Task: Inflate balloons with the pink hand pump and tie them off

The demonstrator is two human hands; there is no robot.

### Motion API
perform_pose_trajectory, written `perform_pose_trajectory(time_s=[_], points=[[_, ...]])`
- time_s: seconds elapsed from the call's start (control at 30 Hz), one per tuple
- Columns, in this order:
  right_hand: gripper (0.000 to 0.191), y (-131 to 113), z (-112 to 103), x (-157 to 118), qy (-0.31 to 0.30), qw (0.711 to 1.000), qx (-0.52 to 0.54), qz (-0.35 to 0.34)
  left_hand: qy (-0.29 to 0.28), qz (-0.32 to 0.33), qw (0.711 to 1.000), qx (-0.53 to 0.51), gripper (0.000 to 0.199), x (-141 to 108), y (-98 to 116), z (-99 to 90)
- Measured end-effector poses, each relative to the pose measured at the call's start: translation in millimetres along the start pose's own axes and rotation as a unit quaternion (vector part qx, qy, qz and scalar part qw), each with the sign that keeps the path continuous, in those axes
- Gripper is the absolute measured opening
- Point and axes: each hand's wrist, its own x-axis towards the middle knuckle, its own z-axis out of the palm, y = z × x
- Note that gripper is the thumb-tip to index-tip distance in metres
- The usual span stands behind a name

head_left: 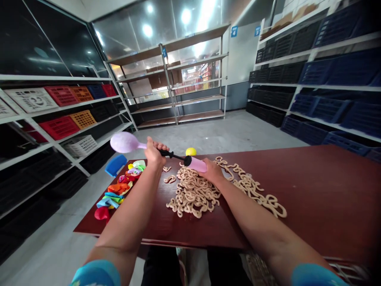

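A balloon pump with a pink barrel (197, 164) and a black rod (177, 157) is held at a slant over the table between both hands. My left hand (155, 153) is closed around its black handle end. From that fist a partly inflated lilac balloon (124, 142) sticks out to the left, its neck at my fingers. How the neck is fixed is hidden. My right hand (212, 172) grips the lower end of the barrel. Beneath it lies a heap of tan, curled, rope-like pieces (195, 190). Limp, colourful balloons (119, 188) lie left of my left forearm.
More tan curled pieces (253, 186) spread right of the heap on the dark red table (312, 190). A yellow round object (191, 151) shows by the far edge. A blue stool (116, 165) stands beyond the left corner. Shelves with crates (61, 126) line both sides.
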Motion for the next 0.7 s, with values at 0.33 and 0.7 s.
perform_pose_trajectory(time_s=[0.33, 0.7], points=[[0.043, -4.7, -6.6, -4.3, 0.008, 1.0, -0.002, -0.017, -0.022, -0.062, 0.998, -0.01, 0.048, -22.6, -56.4, 7.5], [0.04, -11.1, -6.9, -4.5, 0.034, 0.998, -0.022, -0.037, -0.005, -0.026, 0.999, 0.03, 0.04, 29.7, 44.6, 1.6]])
